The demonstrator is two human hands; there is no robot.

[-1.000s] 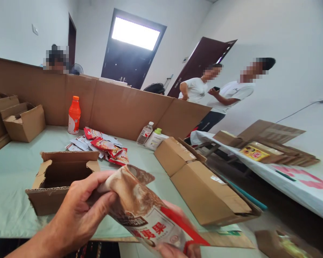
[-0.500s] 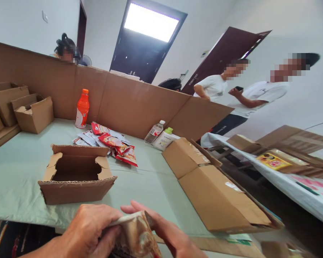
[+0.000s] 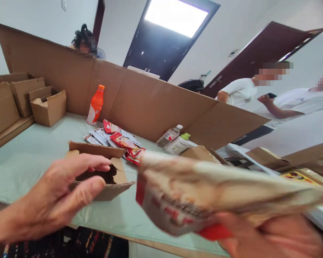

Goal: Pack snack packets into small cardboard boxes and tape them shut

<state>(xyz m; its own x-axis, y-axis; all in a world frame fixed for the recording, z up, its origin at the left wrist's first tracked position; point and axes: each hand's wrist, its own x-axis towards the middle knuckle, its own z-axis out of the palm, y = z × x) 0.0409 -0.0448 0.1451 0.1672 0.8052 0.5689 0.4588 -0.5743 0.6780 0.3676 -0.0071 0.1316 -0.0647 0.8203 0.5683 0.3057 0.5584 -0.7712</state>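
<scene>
My right hand (image 3: 269, 236) grips a large cream, brown and red packaging bag (image 3: 188, 190), raised and tilted across the right side of the view and blurred by motion. Fingers apart, my left hand (image 3: 67, 190) holds nothing and hovers over the front of an open cardboard box (image 3: 113, 191), hiding part of its mouth. The inside of that box looks dark. Behind it lies a heap of small red and white sachets (image 3: 123, 141), partly covered by the bag's near corner.
An orange drink bottle (image 3: 95, 105) stands by the cardboard partition (image 3: 150, 96). A clear bottle (image 3: 169, 136) and a white bottle with a green cap (image 3: 179, 144) lean there too. Smaller boxes (image 3: 48, 107) stand left. Several people are beyond the partition.
My left hand has let go of the bag and moved left, opening over the box. My right hand has lifted the bag up and to the right. The view has turned somewhat left.
</scene>
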